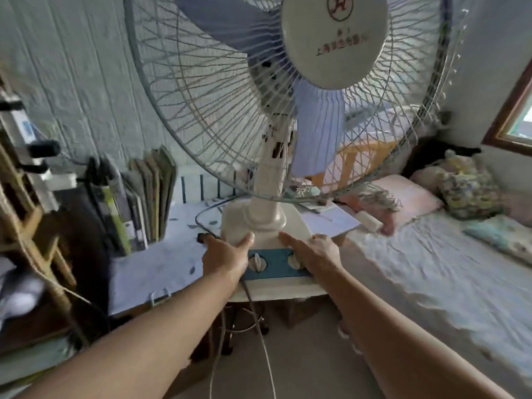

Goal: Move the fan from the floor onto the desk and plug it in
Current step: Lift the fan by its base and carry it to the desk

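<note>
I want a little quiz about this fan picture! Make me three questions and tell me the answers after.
1. True or false: both hands are on the base of the fan.
2. Which is nearer the books: A) left hand B) right hand?
3. Fill in: the fan's cord hangs down from the desk toward the ____.

Key
1. True. Each hand has its grip on one side of the base, beside the blue control panel.
2. A.
3. Floor. Its plug is not in view.
</note>
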The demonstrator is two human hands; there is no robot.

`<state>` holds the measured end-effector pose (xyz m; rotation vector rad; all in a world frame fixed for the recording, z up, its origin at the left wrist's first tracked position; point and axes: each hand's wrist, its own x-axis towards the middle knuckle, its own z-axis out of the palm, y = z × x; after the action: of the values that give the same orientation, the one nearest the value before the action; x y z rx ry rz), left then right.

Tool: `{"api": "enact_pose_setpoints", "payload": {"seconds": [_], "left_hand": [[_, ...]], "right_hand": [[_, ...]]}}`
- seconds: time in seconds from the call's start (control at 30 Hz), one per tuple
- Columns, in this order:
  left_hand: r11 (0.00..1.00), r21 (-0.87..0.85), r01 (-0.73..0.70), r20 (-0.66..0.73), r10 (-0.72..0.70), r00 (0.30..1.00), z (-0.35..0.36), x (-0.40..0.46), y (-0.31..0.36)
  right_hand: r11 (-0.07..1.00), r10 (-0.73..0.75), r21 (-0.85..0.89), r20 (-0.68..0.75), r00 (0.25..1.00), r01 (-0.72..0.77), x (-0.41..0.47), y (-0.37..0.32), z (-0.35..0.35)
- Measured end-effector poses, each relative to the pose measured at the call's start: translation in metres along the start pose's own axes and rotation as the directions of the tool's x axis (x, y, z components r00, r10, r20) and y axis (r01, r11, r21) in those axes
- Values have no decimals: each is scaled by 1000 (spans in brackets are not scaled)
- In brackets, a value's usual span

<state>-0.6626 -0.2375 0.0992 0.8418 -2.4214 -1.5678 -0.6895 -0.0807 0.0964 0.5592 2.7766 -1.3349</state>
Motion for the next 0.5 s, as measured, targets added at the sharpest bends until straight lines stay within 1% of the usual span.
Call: {"api": "enact_pose_setpoints", "payload": {"seconds": [0.1, 0.27, 0.4, 0.5], "left_hand": [[999, 19, 30, -16, -30, 999, -2, 31, 1], [998, 32, 51, -90, -48, 995, 6, 81, 0], [994, 57, 90, -160, -80, 984, 23, 116, -1], [990, 47, 130, -214, -117, 970, 45, 142, -2]], "right_hand": [[1000, -25, 8, 28, 999, 24, 22, -17, 21], [996, -77, 45, 78, 994, 74, 68, -34, 55], [994, -112, 13, 141, 984, 111, 111, -44, 78], [987, -156, -5, 218, 963, 161, 151, -47, 91]]}}
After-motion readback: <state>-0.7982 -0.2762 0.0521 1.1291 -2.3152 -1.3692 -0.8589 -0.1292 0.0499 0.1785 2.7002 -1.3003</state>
